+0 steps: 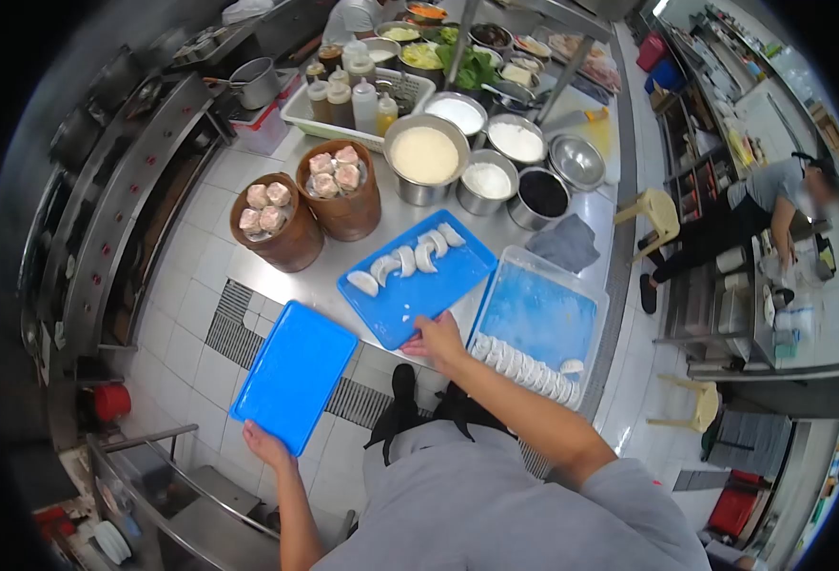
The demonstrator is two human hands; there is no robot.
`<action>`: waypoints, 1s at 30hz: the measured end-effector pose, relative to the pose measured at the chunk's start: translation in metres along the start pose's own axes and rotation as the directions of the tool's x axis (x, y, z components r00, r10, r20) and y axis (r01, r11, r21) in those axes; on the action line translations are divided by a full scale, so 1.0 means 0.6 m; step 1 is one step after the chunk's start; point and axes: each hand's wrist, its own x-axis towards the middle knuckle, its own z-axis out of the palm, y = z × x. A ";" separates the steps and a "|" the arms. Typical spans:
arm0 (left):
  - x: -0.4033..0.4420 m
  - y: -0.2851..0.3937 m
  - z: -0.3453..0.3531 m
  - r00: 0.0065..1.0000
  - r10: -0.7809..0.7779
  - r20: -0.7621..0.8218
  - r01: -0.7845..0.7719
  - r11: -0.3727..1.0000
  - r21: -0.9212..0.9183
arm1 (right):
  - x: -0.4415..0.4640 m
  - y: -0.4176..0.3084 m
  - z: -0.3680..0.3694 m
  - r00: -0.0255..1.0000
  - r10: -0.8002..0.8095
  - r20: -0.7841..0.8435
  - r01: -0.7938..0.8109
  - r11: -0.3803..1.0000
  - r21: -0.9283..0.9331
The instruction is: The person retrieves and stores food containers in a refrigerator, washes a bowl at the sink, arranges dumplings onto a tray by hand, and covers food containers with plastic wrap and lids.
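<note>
An empty blue tray [293,376] is held at its lower left corner by my left hand [267,445], off the table's left front edge. My right hand [439,341] grips the near edge of a second blue tray [396,309], with its thumb on top. A row of several white crescent dumplings [404,260] lies across the far part of that tray. Right of it stands a clear bin with a blue bottom [543,302]. Several white dumplings [524,371] are lined along the bin's near side, and a single one sits by its right wall.
Two brown steamer baskets [291,246] hold pink dumplings at the left. Metal bowls of powder [426,155], a basket of bottles [301,119] and a grey cloth [564,244] stand farther back. Another person [771,205] works at the right counter, near a yellow stool [650,217].
</note>
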 end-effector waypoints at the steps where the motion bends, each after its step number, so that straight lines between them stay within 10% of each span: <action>1: -0.009 0.007 0.023 1.000 0.005 0.022 -0.005 1.000 -0.003 | -0.007 -0.009 -0.010 0.998 0.018 0.059 -0.020 0.999 0.041; 7: -0.086 -0.053 0.236 0.947 0.176 0.268 -0.178 0.984 -0.016 | -0.028 0.016 -0.014 0.997 0.021 0.073 -0.027 0.996 0.080; 12: -0.144 0.038 0.315 0.759 -0.244 0.604 0.385 0.916 -0.115 | 0.027 0.076 -0.037 0.993 -0.117 -0.020 0.115 0.991 -0.072; 15: -0.112 0.052 0.296 0.684 -0.257 0.683 0.223 0.965 0.140 | 0.031 0.056 -0.074 0.997 -0.061 0.048 0.062 0.998 -0.011; 17: -0.086 0.059 0.282 0.769 0.309 0.560 -0.519 0.813 0.264 | -0.004 0.015 -0.091 0.996 -0.070 0.060 0.073 0.995 -0.062; 19: -0.098 0.146 0.279 0.803 0.327 0.498 -0.492 0.835 0.245 | -0.066 -0.046 -0.093 0.996 0.063 0.058 -0.037 0.930 -0.367; 24: -0.088 0.274 0.358 0.157 0.600 0.784 -0.857 0.478 -0.194 | -0.091 -0.050 -0.106 0.955 -0.275 0.109 0.284 0.752 -0.595; 30: -0.076 0.283 0.467 -0.226 0.315 0.922 -0.974 -0.056 -0.219 | -0.041 -0.060 -0.047 0.859 -0.461 0.221 0.457 0.497 -0.738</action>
